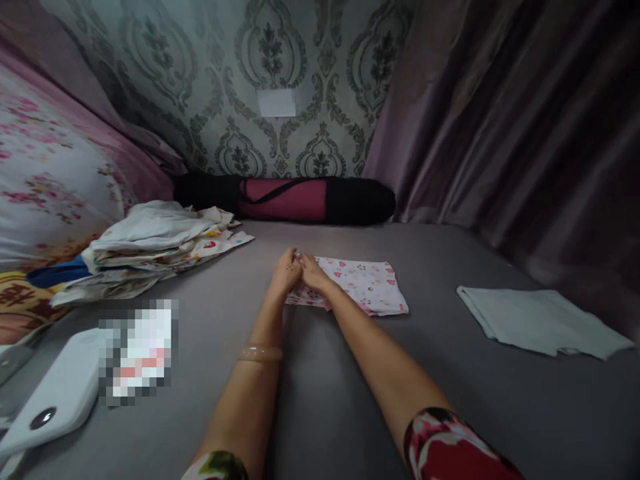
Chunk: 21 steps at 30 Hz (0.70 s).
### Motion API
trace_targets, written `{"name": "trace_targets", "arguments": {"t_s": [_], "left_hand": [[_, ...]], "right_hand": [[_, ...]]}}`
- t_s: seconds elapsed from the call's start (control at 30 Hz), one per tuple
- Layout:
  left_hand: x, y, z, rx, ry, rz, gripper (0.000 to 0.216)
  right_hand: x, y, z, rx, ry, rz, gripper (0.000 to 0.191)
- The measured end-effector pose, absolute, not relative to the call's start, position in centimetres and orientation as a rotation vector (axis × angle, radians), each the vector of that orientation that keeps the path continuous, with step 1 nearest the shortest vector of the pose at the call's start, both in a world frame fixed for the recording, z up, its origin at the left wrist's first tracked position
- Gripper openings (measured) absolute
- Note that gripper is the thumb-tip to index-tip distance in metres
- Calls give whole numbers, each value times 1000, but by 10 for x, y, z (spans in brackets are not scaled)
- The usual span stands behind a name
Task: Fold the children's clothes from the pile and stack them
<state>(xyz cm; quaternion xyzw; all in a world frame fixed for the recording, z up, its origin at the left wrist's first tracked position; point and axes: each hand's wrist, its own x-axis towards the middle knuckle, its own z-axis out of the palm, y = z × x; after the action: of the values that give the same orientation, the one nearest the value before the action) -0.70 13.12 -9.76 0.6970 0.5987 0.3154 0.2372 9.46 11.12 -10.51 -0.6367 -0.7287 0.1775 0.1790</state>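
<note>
A white cloth with pink and dark prints [367, 283] lies folded into a flat rectangle on the grey bed surface. Both hands are together at its left end. My left hand [286, 270] is closed at the far left corner, with a bit of the cloth showing by the fingertips. Right beside it, my right hand [313, 275] is closed too, its fingers on the same edge and partly hiding it. The fingertips are only partly visible.
Stacked folded clothes [150, 243] lie at left, near a floral pillow [45, 160]. A pale green folded cloth [540, 320] rests at right. A white device [60, 387] and a blurred-out item [143, 353] are at front left. A black-and-maroon long bag [285, 199] lies against the wall.
</note>
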Motion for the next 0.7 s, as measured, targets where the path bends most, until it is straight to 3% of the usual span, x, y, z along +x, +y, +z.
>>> {"name": "trace_targets", "arguments": {"t_s": [0.33, 0.47, 0.7], "left_hand": [[51, 96, -115, 2556, 1483, 510, 46], [55, 91, -126, 2660, 1549, 288, 53], [48, 94, -119, 2700, 1568, 224, 53]], "right_hand": [[201, 57, -106, -2054, -2109, 180, 56], [199, 51, -118, -2098, -2106, 202, 58], [218, 54, -108, -2001, -2029, 289, 57]]}}
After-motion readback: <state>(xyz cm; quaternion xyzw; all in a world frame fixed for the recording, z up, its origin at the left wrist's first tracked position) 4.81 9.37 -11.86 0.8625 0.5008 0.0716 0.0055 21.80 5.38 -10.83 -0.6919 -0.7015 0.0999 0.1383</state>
